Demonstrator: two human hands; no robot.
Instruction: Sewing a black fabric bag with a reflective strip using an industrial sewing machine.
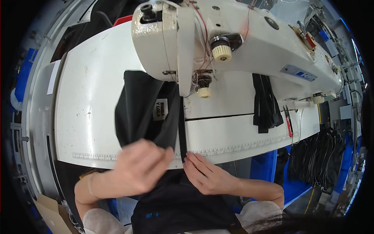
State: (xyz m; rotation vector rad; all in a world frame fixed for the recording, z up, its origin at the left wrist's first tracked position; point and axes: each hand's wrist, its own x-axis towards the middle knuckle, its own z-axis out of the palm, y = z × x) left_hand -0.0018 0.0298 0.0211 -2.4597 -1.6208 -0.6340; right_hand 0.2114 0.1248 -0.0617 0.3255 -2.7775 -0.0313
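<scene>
A black fabric piece (134, 105) with a small white label (160, 109) lies under the head of a white sewing machine (241, 46). My left hand (140, 167), slightly blurred, is curled at the near edge of this fabric, with its fingertips closed on it. From the needle area a narrow black strip (182, 128) runs straight toward me along the fabric's right side. My right hand (206, 175) pinches the near end of that strip between thumb and fingers, at the table's front edge. The needle tip is hidden behind the machine's parts.
On the white table (89, 89), a printed ruler (233, 148) follows the front edge. To the right lie a bundle of black strips (267, 103) and red-handled snips (288, 123). Many black pieces with cords (315, 160) hang over a blue bin (294, 189) at lower right.
</scene>
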